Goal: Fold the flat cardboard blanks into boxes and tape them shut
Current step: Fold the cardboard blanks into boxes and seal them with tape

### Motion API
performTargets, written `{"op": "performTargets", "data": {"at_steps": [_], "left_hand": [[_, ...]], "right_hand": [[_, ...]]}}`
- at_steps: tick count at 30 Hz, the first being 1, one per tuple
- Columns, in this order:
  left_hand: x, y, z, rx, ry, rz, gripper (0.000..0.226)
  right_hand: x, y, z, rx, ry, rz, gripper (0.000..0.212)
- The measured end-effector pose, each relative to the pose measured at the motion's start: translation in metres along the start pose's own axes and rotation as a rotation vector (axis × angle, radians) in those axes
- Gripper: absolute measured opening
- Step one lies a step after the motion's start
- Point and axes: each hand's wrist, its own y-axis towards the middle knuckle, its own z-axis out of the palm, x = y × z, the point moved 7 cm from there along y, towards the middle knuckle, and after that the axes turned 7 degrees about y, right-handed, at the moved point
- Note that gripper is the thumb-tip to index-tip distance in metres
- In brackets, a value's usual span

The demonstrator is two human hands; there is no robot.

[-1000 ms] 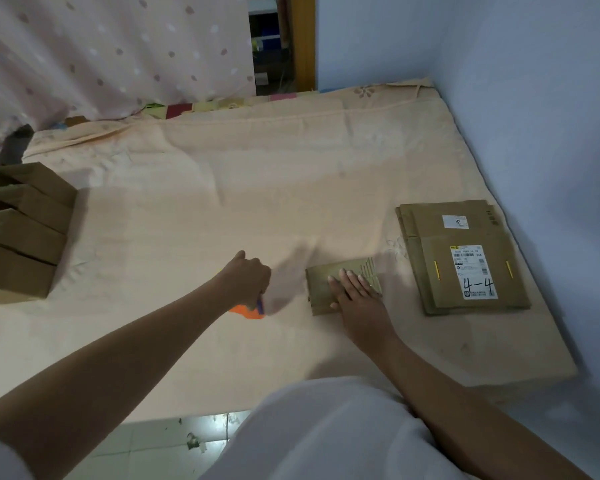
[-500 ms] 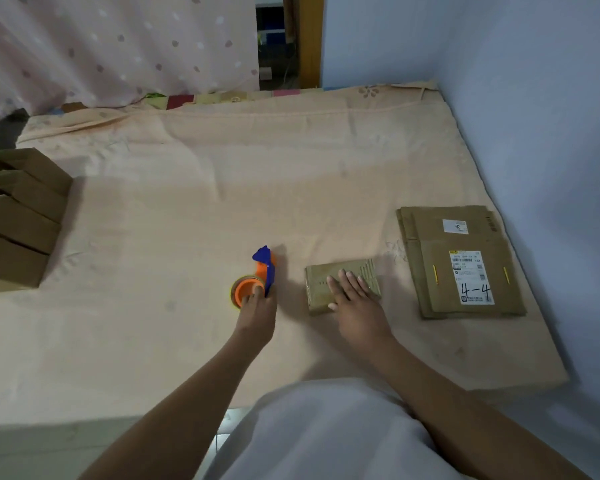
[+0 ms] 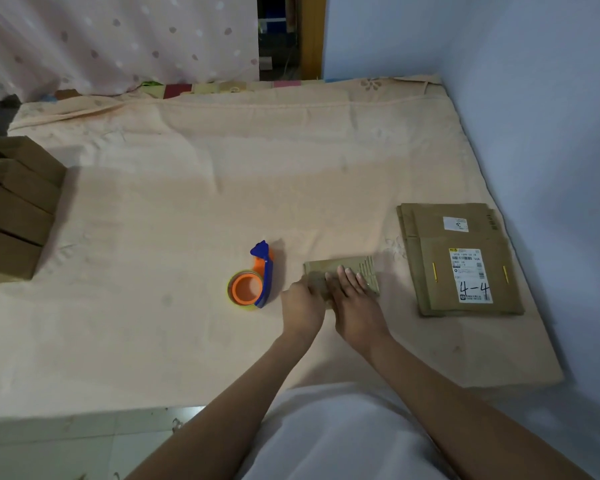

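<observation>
Pressing flat on the small stack of blanks (image 3: 340,277), the right hand (image 3: 355,306) lay with fingers straight; the left hand (image 3: 302,306) gripped the stack's near-left edge. The stack lay on the bed (image 3: 187,202) beside the tape dispenser (image 3: 252,284). Risk judged: several blanks lifting together, since the fanned edges sat close

Spotted curtain (image 3: 118,39) behind peach mattress (image 3: 222,168)

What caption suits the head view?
Both hands, left and right, on a small cardboard stack beside the tape dispenser.
</observation>
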Motion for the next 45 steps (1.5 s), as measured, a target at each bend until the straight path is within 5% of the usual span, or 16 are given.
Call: {"op": "performTargets", "data": {"at_steps": [13, 15, 19, 23, 30, 39, 45], "left_hand": [[0.018, 0.014, 0.022, -0.001, 0.048, -0.241, 0.026], [0.023, 0.015, 0.022, 0.011, 0.061, -0.281, 0.030], [0.026, 0.021, 0.025, 0.049, 0.089, -0.346, 0.040], [0.025, 0.025, 0.023, 0.056, 0.074, -0.401, 0.045], [0.029, 0.036, 0.021, -0.003, 0.130, -0.466, 0.061], [0.041, 0.048, 0.012, 0.157, 0.032, -0.450, 0.056], [0.033, 0.039, 0.016, 0.171, 0.086, -0.345, 0.057]], "right_hand": [[-0.003, 0.004, -0.017, 0.170, 0.260, 0.002, 0.060], [-0.013, 0.003, -0.037, 0.145, 0.523, 0.134, 0.054], [-0.069, -0.007, -0.072, -0.282, 0.707, 0.581, 0.052], [-0.065, 0.007, -0.049, 0.074, 0.737, 0.778, 0.072], [-0.082, 0.027, -0.051, 0.065, 0.692, 0.810, 0.055], [-0.107, 0.023, -0.048, 0.100, 0.835, 0.651, 0.020], [-0.094, 0.019, -0.044, 0.140, 0.792, 0.608, 0.025]]}}
